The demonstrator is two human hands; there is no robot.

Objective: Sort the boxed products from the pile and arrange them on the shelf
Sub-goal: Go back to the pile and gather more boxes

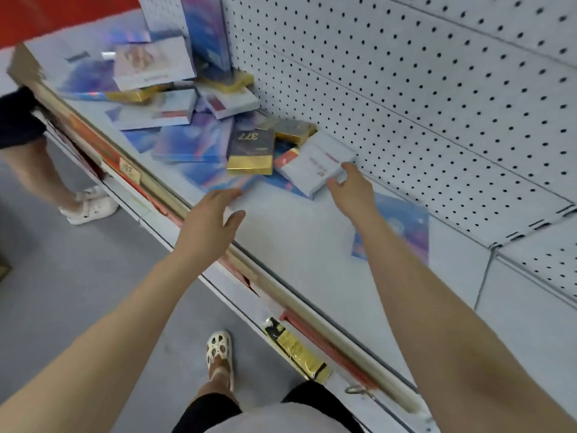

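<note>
White metal shelf [290, 245] with a pegboard back panel [421, 89] carries a loose pile of boxed products [187, 120], heaped toward the far left end. At the far left stand another person's bare legs in pale clogs [93, 204] on the grey floor. Within the pile, large flat boxes printed in blue, violet and pink lie at angles, one tall blue box [206, 32] leans upright against the back panel, and pale grey-white boxes [153, 62] rest tilted on top — a few thin gold-edged ones are wedged between them. Nearer the middle, a dark box with gold ends marked "377" [251, 151] lies on the blue ones. The left hand [212, 220] hovers over the shelf's front edge, fingers relaxed and spread, holding nothing, its fingertips close to a blue box. The right hand [349, 185] reaches further in — thumb and fingers pinch the near corner of a white box with pink lettering [315, 165]. To the right, a single blue-violet flat box [402, 226] lies alone, partly hidden by the forearm. Below, a gold-and-black box [293, 348] sits on the lower ledge.
</note>
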